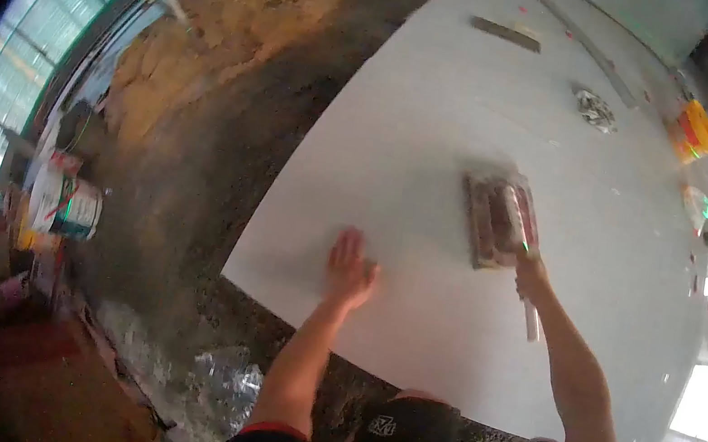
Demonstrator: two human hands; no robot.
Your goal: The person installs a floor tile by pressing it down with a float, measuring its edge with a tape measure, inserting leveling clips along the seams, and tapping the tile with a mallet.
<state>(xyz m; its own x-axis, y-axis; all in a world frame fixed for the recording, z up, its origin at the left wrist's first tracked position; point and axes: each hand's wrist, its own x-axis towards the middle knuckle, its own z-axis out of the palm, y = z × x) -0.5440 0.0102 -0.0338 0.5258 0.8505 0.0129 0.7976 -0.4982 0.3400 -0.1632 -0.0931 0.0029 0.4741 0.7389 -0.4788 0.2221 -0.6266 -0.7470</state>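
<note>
A person's right hand [531, 278] grips a pale rod [532, 323] at a white panel's middle, its long axis running away from the body, far end angled slightly left over a reddish-brown rectangular block [479, 226]. The right forearm reaches forward and inward; the left hand [352, 274], empty, lies palm-down on the white panel [411, 330], fingers pointing forward.
</note>
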